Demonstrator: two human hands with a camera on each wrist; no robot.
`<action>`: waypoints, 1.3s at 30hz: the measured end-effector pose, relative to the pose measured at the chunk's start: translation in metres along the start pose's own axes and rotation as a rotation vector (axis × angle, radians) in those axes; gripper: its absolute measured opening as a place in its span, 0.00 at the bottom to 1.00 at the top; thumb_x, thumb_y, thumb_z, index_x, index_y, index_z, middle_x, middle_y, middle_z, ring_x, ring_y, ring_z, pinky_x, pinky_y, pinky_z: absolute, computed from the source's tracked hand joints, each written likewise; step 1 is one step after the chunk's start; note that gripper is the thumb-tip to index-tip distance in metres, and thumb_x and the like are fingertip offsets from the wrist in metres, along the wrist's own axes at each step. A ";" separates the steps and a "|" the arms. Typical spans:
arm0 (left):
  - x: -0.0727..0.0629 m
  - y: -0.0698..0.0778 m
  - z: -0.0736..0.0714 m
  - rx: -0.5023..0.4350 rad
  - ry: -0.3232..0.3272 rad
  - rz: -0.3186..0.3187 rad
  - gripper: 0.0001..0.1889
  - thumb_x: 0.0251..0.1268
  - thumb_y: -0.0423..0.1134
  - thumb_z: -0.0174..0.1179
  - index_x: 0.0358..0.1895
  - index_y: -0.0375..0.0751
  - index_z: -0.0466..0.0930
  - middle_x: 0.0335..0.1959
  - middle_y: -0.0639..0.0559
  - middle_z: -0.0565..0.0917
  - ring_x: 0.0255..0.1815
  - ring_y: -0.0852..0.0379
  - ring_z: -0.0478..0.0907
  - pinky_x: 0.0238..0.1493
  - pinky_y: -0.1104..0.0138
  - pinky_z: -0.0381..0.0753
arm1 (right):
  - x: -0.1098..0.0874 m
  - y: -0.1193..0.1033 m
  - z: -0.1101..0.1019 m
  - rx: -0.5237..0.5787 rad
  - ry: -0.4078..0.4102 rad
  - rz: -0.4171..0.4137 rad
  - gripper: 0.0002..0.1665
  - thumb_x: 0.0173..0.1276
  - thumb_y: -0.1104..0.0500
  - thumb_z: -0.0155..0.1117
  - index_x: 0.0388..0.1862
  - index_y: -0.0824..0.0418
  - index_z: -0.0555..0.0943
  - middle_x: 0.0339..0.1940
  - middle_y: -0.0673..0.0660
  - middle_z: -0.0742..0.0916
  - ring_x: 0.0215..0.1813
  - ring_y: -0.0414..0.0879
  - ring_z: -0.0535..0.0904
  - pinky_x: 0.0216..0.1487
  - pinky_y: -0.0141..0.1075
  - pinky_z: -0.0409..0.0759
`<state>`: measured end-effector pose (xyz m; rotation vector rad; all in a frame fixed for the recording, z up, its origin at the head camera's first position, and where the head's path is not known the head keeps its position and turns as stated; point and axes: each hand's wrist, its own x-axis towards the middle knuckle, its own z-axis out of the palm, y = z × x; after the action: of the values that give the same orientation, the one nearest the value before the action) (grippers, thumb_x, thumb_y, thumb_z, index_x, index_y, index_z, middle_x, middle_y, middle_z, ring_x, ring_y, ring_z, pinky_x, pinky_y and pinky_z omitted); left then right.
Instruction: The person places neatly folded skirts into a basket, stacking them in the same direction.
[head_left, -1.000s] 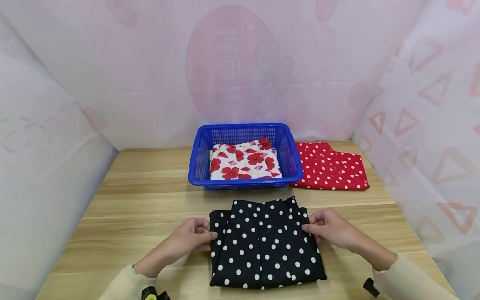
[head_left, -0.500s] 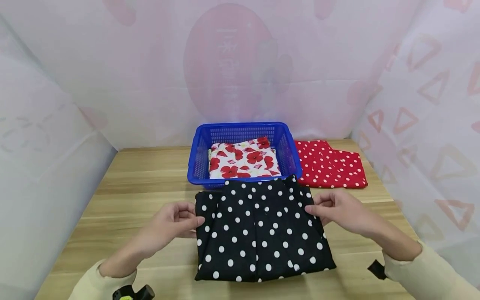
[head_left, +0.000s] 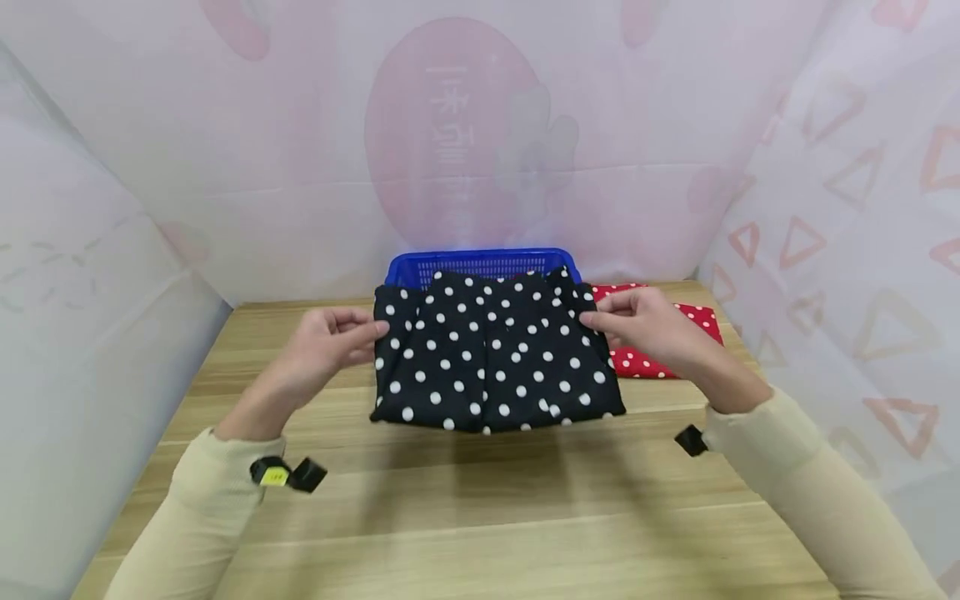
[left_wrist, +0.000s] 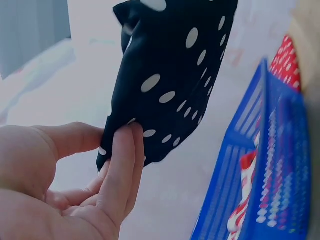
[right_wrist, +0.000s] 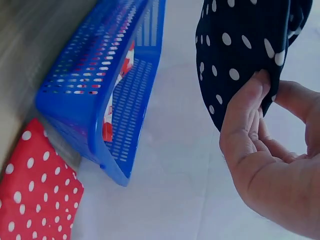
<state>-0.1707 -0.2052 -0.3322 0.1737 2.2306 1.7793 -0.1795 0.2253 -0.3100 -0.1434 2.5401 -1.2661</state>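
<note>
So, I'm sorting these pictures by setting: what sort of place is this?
Probably a small screened-off work booth: pale printed sheets line the left, back and right of a wood-grain table, with a blue basket near its far edge.

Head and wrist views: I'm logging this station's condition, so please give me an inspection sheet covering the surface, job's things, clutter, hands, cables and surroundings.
Surface: wood-grain table, shadows below the raised cloth.
Job's things: folded black dotted cloth, held above the table, partly hiding the blue basket in the head view; flowered cloth inside the basket; red dotted cloth on the table, right of the basket.
Clutter: nothing seen.
Hands: left hand and right hand pinch opposite edges of the black dotted cloth.
Cables: nothing seen.
Surroundings: pale backdrop with pink prints.
</note>
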 end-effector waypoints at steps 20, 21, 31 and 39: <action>0.117 -0.017 -0.014 0.089 0.211 -0.082 0.23 0.78 0.46 0.62 0.64 0.32 0.78 0.57 0.49 0.78 0.49 0.61 0.80 0.59 0.68 0.86 | 0.113 0.006 0.013 0.197 0.093 0.081 0.28 0.81 0.53 0.62 0.71 0.69 0.76 0.72 0.65 0.80 0.69 0.60 0.82 0.76 0.49 0.77; 0.120 -0.018 -0.014 0.082 0.215 -0.081 0.22 0.79 0.45 0.62 0.64 0.31 0.78 0.56 0.49 0.78 0.47 0.61 0.80 0.56 0.70 0.86 | 0.115 0.006 0.014 0.192 0.098 0.084 0.28 0.81 0.53 0.62 0.71 0.69 0.76 0.72 0.65 0.80 0.69 0.60 0.82 0.76 0.49 0.78; 0.142 -0.034 -0.003 0.089 0.246 -0.055 0.15 0.77 0.36 0.63 0.55 0.26 0.79 0.40 0.51 0.81 0.31 0.65 0.79 0.38 0.76 0.87 | 0.128 0.021 0.026 0.030 0.167 0.063 0.23 0.81 0.56 0.62 0.65 0.70 0.80 0.60 0.65 0.84 0.51 0.54 0.84 0.61 0.45 0.86; 0.150 -0.045 0.008 0.307 0.269 -0.091 0.14 0.77 0.35 0.62 0.55 0.26 0.81 0.47 0.40 0.85 0.37 0.58 0.82 0.42 0.71 0.89 | 0.137 0.033 0.041 -0.075 0.215 0.045 0.12 0.79 0.59 0.64 0.44 0.68 0.86 0.33 0.57 0.81 0.34 0.47 0.75 0.32 0.34 0.75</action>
<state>-0.3076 -0.1682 -0.3986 -0.1121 2.6469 1.4795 -0.2960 0.1840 -0.3899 0.0359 2.7566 -1.2298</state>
